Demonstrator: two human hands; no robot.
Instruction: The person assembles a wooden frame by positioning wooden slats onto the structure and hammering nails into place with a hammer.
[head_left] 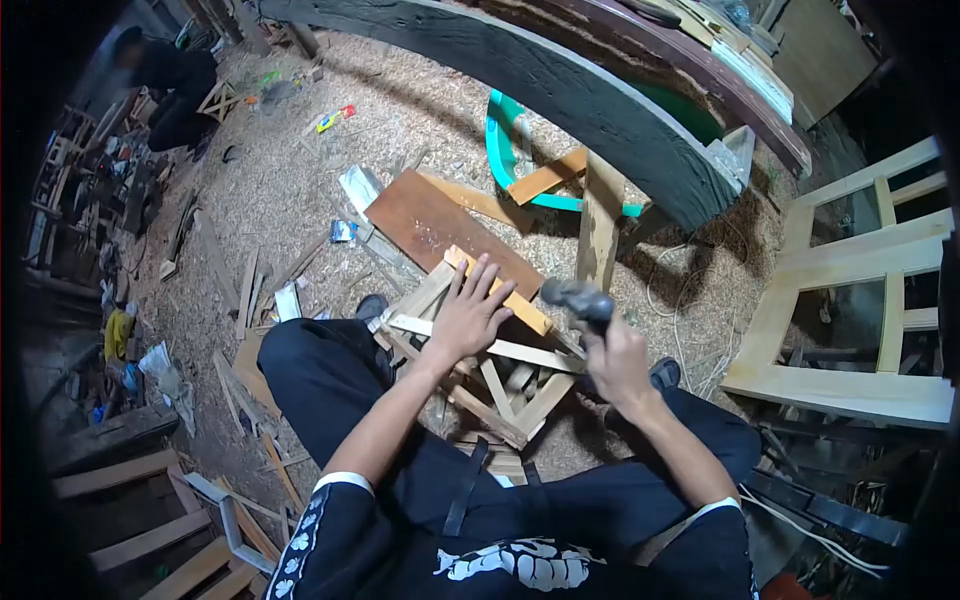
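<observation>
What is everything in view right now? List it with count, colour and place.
Hammer: 1, dark grey, centre right
Wooden strip: 1, yellowish, centre
Wooden frame: 1, pale, below centre
Board: 1, reddish brown, above centre
Curved piece: 1, teal, upper centre
Beam: 1, dark grey, across the top
Slatted panel: 1, pale, far right
Packet: 1, blue, left of the board
Loose wood pieces: many, mostly brown, left side
Shavings: countless, pale, all around
Another person: 1, dark-clothed, upper left
Small clutter at far left: too dim to count
Legs: 2, dark-clothed, either side of the frame
Left hand: 1, bare, on the strip
Right hand: 1, bare, gripping the hammer
</observation>
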